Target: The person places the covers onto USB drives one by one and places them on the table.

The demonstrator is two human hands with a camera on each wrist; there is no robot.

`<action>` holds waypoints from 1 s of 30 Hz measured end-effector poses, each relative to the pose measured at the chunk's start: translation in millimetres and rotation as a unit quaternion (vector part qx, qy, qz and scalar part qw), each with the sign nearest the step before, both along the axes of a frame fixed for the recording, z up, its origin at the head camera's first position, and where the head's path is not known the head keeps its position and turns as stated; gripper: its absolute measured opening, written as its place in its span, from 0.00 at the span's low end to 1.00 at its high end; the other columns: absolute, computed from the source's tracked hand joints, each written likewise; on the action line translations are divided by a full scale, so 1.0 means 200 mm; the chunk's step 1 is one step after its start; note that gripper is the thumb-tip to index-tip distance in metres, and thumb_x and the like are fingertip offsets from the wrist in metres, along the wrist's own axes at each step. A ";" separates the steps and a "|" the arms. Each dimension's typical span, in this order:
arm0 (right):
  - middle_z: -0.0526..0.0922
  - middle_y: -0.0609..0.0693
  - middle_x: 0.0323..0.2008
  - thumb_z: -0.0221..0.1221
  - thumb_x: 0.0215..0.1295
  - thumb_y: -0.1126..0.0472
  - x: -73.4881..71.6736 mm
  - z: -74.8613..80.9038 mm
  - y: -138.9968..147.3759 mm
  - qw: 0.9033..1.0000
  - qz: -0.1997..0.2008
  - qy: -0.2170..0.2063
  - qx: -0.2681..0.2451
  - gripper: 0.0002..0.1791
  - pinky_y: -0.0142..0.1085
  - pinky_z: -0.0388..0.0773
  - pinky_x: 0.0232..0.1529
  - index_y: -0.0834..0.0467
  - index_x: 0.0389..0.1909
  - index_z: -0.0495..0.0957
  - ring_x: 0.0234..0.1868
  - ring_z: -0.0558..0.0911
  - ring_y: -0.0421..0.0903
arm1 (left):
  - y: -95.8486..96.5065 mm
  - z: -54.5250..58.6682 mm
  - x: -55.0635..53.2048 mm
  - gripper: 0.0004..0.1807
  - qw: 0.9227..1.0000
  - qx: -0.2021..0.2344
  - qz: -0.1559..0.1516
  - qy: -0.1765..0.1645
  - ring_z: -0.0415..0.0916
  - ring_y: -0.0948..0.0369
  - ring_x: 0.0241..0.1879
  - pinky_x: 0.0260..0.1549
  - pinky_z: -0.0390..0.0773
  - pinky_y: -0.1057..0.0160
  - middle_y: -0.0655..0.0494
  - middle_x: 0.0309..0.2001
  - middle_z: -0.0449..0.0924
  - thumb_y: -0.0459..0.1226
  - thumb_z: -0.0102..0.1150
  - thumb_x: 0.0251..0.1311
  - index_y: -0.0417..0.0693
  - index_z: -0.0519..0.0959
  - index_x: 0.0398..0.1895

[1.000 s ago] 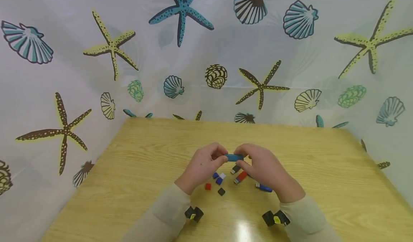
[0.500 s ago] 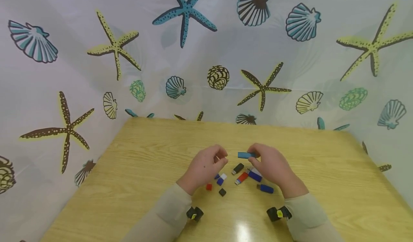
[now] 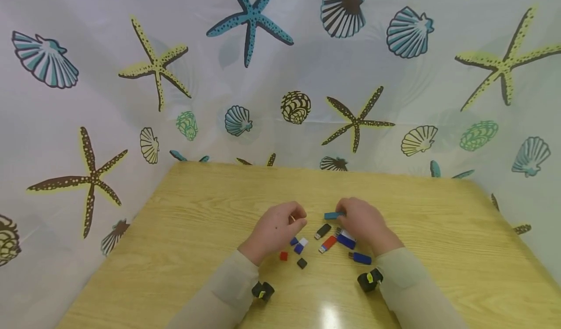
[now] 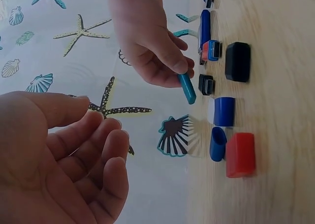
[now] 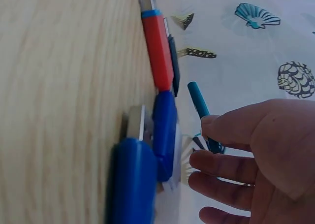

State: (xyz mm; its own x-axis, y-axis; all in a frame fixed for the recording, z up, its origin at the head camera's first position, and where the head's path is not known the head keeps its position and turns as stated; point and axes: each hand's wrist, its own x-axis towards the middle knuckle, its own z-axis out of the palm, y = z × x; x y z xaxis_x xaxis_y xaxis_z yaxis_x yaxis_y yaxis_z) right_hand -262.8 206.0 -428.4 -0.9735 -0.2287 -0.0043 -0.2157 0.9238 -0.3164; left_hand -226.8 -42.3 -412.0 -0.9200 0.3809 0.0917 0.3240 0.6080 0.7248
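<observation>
A teal-blue USB stick (image 3: 333, 216) is pinched between the thumb and fingers of my right hand (image 3: 363, 222), low over the table's far middle. In the left wrist view the stick (image 4: 187, 88) points down from the right hand. My left hand (image 3: 273, 226) hovers to the left, fingers loosely curled, with nothing seen in it. Beneath and between the hands lie a black USB stick (image 3: 323, 231), a red one (image 3: 327, 244) and blue ones, one (image 3: 346, 241) beside a white stick (image 3: 348, 234), another (image 3: 360, 258) nearer me.
Small loose caps lie near the left hand: a red cap (image 3: 284, 256), a black cap (image 3: 302, 263), a white cap (image 3: 303, 242) and blue caps (image 3: 299, 249). The wooden table (image 3: 210, 192) ends at a shell-patterned curtain (image 3: 263, 85) behind and at both sides.
Both hands held the teal-blue stick at first; the left hand then let go. The right hand carried the stick rightward, then lowered it slightly.
</observation>
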 end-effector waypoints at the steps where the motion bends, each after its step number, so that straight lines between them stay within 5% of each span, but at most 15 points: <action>1: 0.82 0.50 0.40 0.61 0.69 0.60 -0.01 -0.01 0.00 1.000 -0.001 -0.003 0.005 0.07 0.47 0.78 0.41 0.56 0.45 0.82 0.36 0.78 0.47 | 0.00 0.00 0.00 0.06 1.000 -0.002 -0.001 -0.002 0.74 0.64 0.36 0.34 0.77 0.62 0.68 0.37 0.79 0.46 0.58 0.73 0.58 0.79 0.45; 7: 0.76 0.48 0.34 0.62 0.69 0.60 -0.03 -0.04 -0.02 0.999 -0.001 -0.015 0.037 0.03 0.42 0.76 0.34 0.54 0.40 0.81 0.33 0.74 0.48 | -0.01 -0.01 0.00 0.05 1.000 -0.011 0.002 -0.016 0.75 0.63 0.36 0.33 0.77 0.62 0.69 0.36 0.78 0.46 0.58 0.73 0.59 0.79 0.44; 15: 0.77 0.50 0.38 0.61 0.69 0.61 -0.02 -0.05 -0.02 0.999 -0.003 0.003 0.039 0.11 0.43 0.77 0.34 0.57 0.50 0.82 0.33 0.74 0.48 | -0.04 -0.01 -0.01 0.05 1.000 -0.027 -0.001 -0.013 0.74 0.62 0.32 0.31 0.77 0.62 0.67 0.36 0.78 0.44 0.57 0.74 0.58 0.80 0.45; 24: 0.80 0.57 0.52 0.57 0.72 0.57 0.07 0.05 0.00 0.999 -0.004 0.017 -0.027 0.15 0.55 0.77 0.50 0.58 0.55 0.80 0.51 0.80 0.57 | -0.06 0.00 -0.02 0.03 0.996 -0.088 -0.007 -0.012 0.74 0.63 0.30 0.32 0.76 0.61 0.66 0.35 0.77 0.43 0.59 0.72 0.58 0.80 0.40; 30: 0.81 0.57 0.51 0.58 0.73 0.57 0.12 0.10 0.02 0.997 -0.002 0.035 -0.067 0.15 0.56 0.76 0.52 0.59 0.54 0.80 0.53 0.80 0.59 | -0.02 0.00 0.01 0.01 0.980 -0.174 -0.089 -0.021 0.74 0.66 0.27 0.30 0.74 0.64 0.68 0.31 0.77 0.40 0.64 0.68 0.57 0.84 0.38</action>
State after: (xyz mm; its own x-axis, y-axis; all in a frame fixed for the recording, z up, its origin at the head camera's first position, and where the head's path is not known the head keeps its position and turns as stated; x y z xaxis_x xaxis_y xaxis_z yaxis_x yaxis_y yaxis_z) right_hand -239.7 209.5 -408.7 -0.9710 -0.2192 0.0950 -0.2387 0.8749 -0.4213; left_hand -224.6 -46.7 -411.7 -0.8368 0.5366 -0.1086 0.4215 0.7580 0.4978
